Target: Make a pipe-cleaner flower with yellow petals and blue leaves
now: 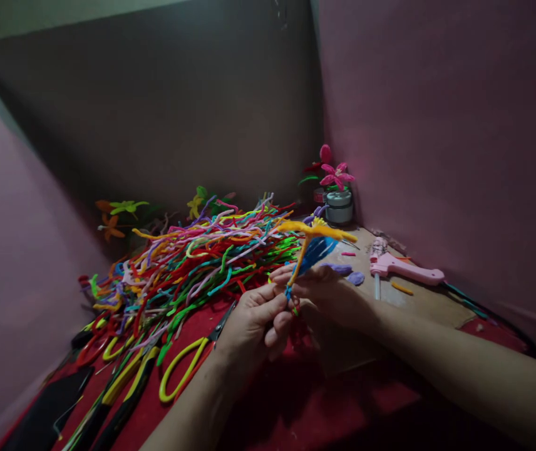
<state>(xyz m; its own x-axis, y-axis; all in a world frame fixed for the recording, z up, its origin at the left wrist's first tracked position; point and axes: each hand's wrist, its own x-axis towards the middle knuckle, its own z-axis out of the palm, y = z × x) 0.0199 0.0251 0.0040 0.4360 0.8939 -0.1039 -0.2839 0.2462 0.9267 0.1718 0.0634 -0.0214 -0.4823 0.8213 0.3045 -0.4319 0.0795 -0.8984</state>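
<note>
A pipe-cleaner flower [322, 232] with orange-yellow petals and a pale yellow centre is held up in front of me. Its orange stem is wound with blue near the bottom, and a blue leaf-like piece [317, 254] sits beside it. My left hand [261, 316] pinches the wrapped part of the stem between thumb and fingers. My right hand [327, 291] reaches in from the other side, its fingers closed around the same stem behind the left fingertips. The right thumb is mostly hidden. Small red and green bits show just below the grip.
A heap of coloured pipe cleaners [202, 257] covers the left and middle. Yellow-handled scissors [183, 369], pliers [127, 382] and a black phone-like slab [47, 410] lie nearer. On the right, a pink glue gun [404, 268] rests on cardboard [430, 307]. A potted pink flower [338, 178] stands behind.
</note>
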